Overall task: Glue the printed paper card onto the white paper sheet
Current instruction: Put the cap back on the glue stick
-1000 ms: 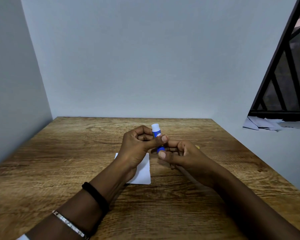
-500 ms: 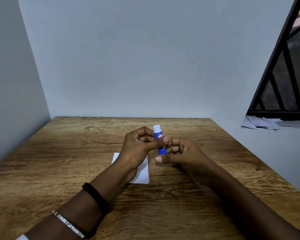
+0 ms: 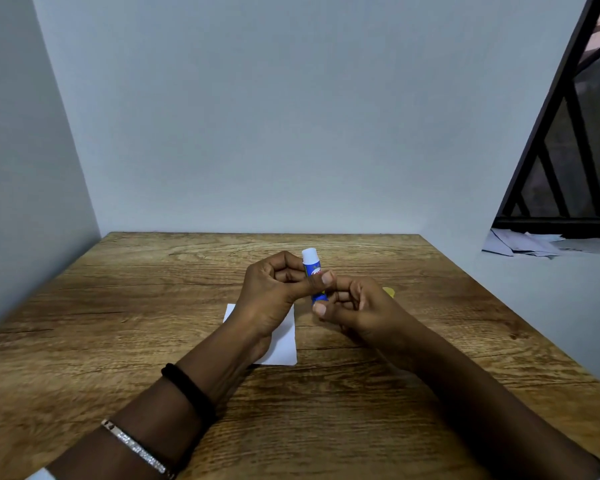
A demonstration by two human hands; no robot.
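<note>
A blue glue stick [image 3: 312, 268] with its white tip up stands upright above the table's middle. My left hand [image 3: 274, 292] grips its body between thumb and fingers. My right hand [image 3: 357, 310] pinches the stick's blue lower end with thumb and forefinger. A white paper sheet [image 3: 283, 337] lies flat on the wooden table [image 3: 118, 306], partly hidden under my left wrist. A small yellow edge [image 3: 389, 291] shows behind my right hand; what it belongs to I cannot tell. No printed card can be made out.
Grey walls close the table at the back and left. To the right, beyond the table edge, loose papers [image 3: 527, 242] lie on a ledge below a black window frame [image 3: 568, 140].
My right hand's fingers have shifted on the stick's lower end, the thumb moving slightly up. The glue stick and my left hand stay nearly where they were.
</note>
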